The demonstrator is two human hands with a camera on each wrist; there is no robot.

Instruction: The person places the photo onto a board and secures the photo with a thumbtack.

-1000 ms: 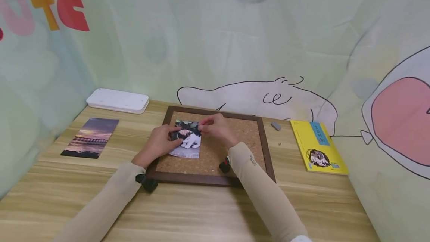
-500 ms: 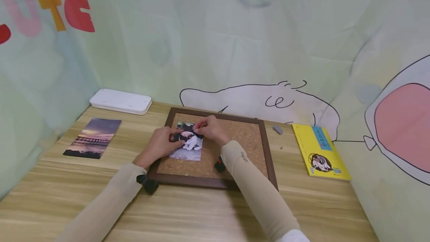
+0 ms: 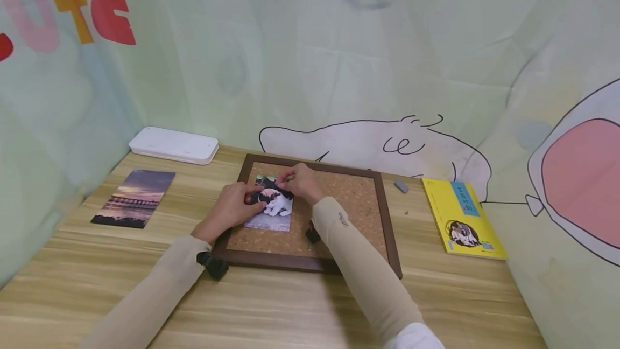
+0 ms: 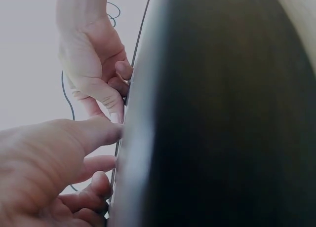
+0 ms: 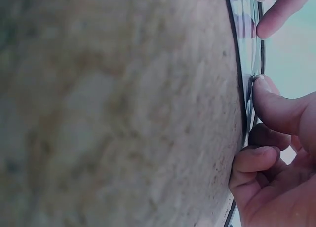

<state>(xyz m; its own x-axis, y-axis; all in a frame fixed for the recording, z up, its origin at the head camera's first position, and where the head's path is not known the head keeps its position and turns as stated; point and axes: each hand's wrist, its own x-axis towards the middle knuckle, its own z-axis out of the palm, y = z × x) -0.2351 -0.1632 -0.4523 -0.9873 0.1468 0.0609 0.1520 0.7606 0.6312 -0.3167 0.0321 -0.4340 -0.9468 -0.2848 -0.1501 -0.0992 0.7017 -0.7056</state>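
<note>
A photo (image 3: pixel 273 220) of a black-and-white cat lies on the left half of a brown-framed cork board (image 3: pixel 334 225). My left hand (image 3: pixel 231 209) rests at the photo's left edge, thumb and fingertips pressing on it. At the photo's upper part, my right hand (image 3: pixel 304 183) has thumb and index finger pinched together. In the right wrist view, a small dark pin (image 5: pixel 254 78) shows at the thumb tip, right on the photo's surface; most of it is hidden by the fingers. The right hand's other fingers curl close over the cork.
A sunset photo (image 3: pixel 134 198) lies on the table left of the board. Behind it, a white flat case (image 3: pixel 174 145) stands near the wall. To the right are a small grey block (image 3: pixel 401 186) and a yellow book (image 3: pixel 462 225). Printed cloth walls border the table.
My right hand has moved a little left, from the photo's upper right corner towards the middle of its top. My left hand stays on the photo. The view has shifted slightly.
</note>
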